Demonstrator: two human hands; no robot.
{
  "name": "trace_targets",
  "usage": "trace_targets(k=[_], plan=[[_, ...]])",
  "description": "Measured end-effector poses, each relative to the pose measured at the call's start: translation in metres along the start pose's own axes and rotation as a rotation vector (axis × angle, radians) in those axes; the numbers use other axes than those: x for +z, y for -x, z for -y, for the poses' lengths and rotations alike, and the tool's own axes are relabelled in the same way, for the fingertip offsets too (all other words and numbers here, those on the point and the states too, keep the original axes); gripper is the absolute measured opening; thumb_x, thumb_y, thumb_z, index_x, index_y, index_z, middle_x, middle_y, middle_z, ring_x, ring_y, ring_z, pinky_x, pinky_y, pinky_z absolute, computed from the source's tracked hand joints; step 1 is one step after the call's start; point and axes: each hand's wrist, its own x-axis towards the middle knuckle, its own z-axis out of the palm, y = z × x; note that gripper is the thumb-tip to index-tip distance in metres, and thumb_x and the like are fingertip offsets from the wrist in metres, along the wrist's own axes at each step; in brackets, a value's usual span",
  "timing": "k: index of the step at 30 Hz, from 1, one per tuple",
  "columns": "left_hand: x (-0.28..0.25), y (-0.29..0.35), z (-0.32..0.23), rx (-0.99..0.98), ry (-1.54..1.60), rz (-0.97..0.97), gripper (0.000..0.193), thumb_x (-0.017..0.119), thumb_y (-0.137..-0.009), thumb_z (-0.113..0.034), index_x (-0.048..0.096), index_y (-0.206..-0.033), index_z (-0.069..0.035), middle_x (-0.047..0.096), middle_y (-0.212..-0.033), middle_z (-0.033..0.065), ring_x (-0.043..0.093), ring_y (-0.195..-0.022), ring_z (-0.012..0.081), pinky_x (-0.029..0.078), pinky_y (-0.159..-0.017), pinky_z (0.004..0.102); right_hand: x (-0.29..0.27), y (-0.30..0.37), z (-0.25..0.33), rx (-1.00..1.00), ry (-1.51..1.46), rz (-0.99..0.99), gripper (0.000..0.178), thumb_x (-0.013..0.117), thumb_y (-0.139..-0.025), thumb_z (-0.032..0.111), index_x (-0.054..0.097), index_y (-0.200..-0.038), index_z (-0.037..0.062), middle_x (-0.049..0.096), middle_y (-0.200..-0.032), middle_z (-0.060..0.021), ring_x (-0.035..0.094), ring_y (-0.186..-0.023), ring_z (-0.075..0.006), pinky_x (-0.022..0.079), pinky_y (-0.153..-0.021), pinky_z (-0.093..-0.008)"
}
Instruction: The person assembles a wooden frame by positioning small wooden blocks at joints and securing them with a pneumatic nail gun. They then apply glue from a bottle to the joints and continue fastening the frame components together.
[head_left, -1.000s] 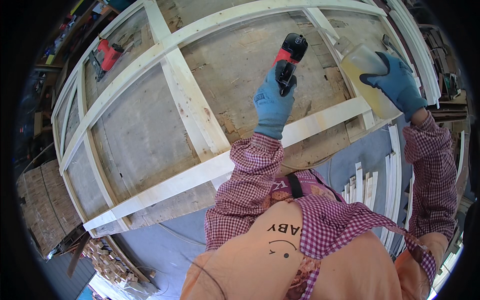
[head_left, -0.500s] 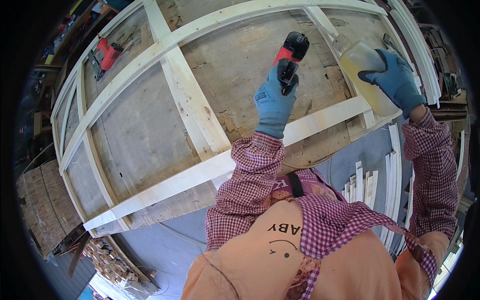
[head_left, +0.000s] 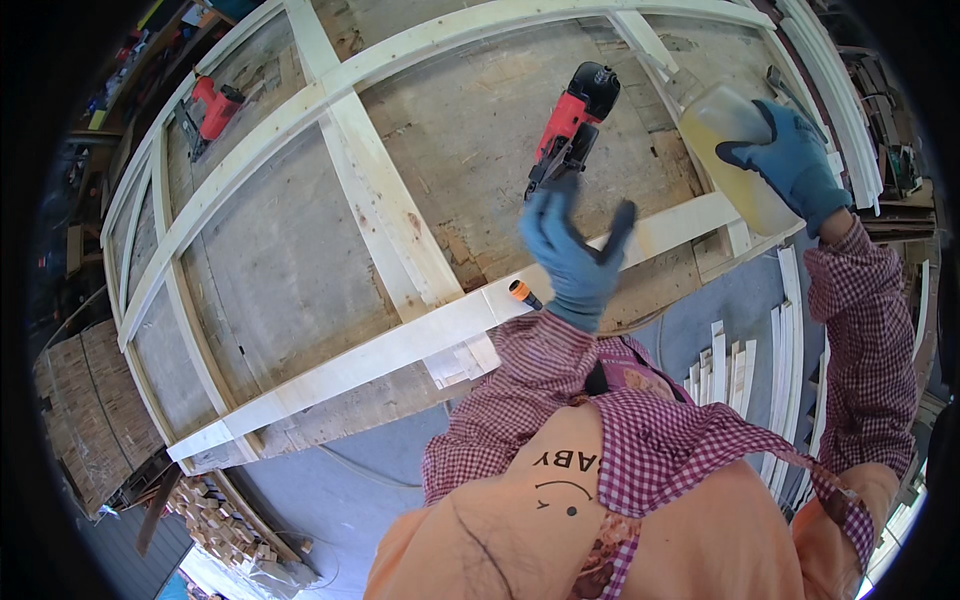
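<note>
My left hand (head_left: pixel 580 255), in a blue work glove, is open and slightly blurred, its fingers spread over the near wooden rail. Just beyond its fingertips lies a red and black nail gun (head_left: pixel 570 125) on the board inside the frame. My right hand (head_left: pixel 795 155), gloved alike, grips a translucent plastic bottle (head_left: pixel 722 118) with yellowish liquid in it, held tilted over the frame's right end. A small black tool with an orange end (head_left: pixel 522 292) rests at the near rail, beside my left wrist. Pale strips form the wooden frame (head_left: pixel 385 190).
A second red nail gun (head_left: pixel 213 108) lies in the frame's far left bay. Long white strips (head_left: pixel 825 90) are stacked past the right end. More strips (head_left: pixel 725 370) stand below the near edge. Small wood blocks (head_left: pixel 225 525) are piled at lower left.
My left hand has let go of the red nail gun and drawn back toward me, its fingers opening. The orange-ended tool has come into view. My right hand and the bottle have stayed put.
</note>
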Motion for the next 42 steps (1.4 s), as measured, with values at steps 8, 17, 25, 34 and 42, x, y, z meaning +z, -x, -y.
trace_targets(k=[8, 17, 25, 34, 42], plan=[[0.057, -0.005, -0.026, -1.307, 1.239, 0.697, 0.045, 0.056, -0.089, -0.036, 0.047, -0.12, -0.004, 0.056, -0.113, 0.0098, 0.057, -0.099, 0.0206, 0.048, -0.085, 0.0335, 0.001, 0.003, 0.0, 0.01, -0.068, -0.008, 0.082, 0.073, -0.064, 0.051, 0.047, -0.124, 0.0014, 0.053, -0.116, -0.0202, 0.053, -0.107, -0.0328, 0.042, -0.092, -0.039], [0.087, -0.029, -0.04, -1.308, 1.413, 0.728, 0.043, 0.054, -0.089, -0.038, 0.049, -0.115, -0.004, 0.058, -0.11, 0.0098, 0.061, -0.097, 0.0208, 0.054, -0.085, 0.035, -0.006, -0.002, -0.001, -0.001, -0.213, 0.039, 0.08, 0.076, -0.063, 0.047, 0.049, -0.121, -0.0008, 0.055, -0.109, -0.0186, 0.06, -0.089, -0.0271, 0.051, -0.077, -0.0339], [0.095, -0.023, -0.039, -1.296, 1.33, 0.664, 0.038, 0.059, -0.087, -0.031, 0.052, -0.113, -0.004, 0.061, -0.103, 0.0082, 0.062, -0.091, 0.0189, 0.056, -0.08, 0.0336, -0.011, 0.004, 0.003, 0.078, -0.354, 0.079, 0.076, 0.076, -0.064, 0.043, 0.051, -0.12, -0.0015, 0.056, -0.105, -0.0188, 0.061, -0.089, -0.0253, 0.052, -0.075, -0.0322], [0.099, -0.023, -0.047, -1.324, 1.29, 0.59, 0.038, 0.062, -0.086, -0.027, 0.052, -0.112, -0.001, 0.062, -0.101, 0.0102, 0.063, -0.086, 0.0199, 0.057, -0.074, 0.0343, -0.01, 0.007, -0.002, 0.07, -0.316, 0.009, 0.071, 0.075, -0.064, 0.039, 0.053, -0.117, -0.0027, 0.055, -0.11, -0.021, 0.059, -0.097, -0.0307, 0.049, -0.083, -0.0368], [0.102, -0.019, -0.045, -1.323, 1.261, 0.535, 0.036, 0.062, -0.086, -0.025, 0.053, -0.111, -0.001, 0.062, -0.098, 0.0097, 0.064, -0.083, 0.0198, 0.058, -0.071, 0.0343, -0.008, 0.007, -0.001, 0.046, -0.271, 0.006, 0.07, 0.074, -0.066, 0.039, 0.052, -0.117, -0.0039, 0.054, -0.111, -0.0216, 0.058, -0.098, -0.0296, 0.049, -0.083, -0.0361]])
